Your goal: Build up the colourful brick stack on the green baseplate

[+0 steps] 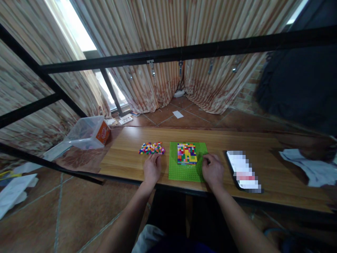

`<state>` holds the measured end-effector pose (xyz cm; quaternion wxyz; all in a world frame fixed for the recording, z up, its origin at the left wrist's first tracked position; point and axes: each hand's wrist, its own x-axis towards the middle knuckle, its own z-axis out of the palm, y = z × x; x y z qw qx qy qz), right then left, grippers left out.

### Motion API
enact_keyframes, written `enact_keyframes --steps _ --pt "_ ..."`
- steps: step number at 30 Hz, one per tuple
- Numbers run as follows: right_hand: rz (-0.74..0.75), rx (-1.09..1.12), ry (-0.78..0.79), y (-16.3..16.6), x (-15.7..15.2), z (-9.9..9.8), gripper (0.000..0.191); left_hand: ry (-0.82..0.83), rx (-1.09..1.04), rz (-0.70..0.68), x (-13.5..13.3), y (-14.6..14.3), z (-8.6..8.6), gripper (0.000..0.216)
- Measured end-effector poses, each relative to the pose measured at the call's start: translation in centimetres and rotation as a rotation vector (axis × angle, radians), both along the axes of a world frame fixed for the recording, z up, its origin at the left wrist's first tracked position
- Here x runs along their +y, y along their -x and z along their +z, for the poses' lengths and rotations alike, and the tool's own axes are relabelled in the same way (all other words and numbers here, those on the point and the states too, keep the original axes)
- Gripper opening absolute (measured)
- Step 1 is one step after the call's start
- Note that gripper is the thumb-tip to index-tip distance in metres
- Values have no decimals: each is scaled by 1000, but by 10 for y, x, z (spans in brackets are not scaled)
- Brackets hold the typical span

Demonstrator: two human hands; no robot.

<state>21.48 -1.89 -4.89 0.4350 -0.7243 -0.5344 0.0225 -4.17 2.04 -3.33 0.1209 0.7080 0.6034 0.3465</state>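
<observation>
Left hand (152, 168) sits beside loose bricks (151, 148); right hand (213, 170) overlaps green baseplate (184, 173).

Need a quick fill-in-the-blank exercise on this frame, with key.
1. The brick block sits on a baseplate colored ____.
2. The hand nearest the loose bricks is the person's ____ one.
3. In this view, the phone lies to the ____ of the right hand.

Missing words: green; left; right.
</observation>
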Motion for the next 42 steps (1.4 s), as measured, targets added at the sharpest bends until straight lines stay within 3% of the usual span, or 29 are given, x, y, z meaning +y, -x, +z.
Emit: enact_keyframes --steps 10,25,32,38,42 --pt "10 1 -22 -1 0 -1 25 35 -30 8 0 0 -1 14" --pt "-2 9 -1 0 0 0 25 29 -127 -40 -1 0 0 19" --pt "25 62 -53 -1 -1 1 25 122 -260 -24 -22 -8 5 22" --pt "51 113 -158 3 -10 17 25 234 -434 -152 -40 -14 14 26" --pt "166 126 -223 24 -32 37 21 354 -629 -220 -44 -23 19 27"
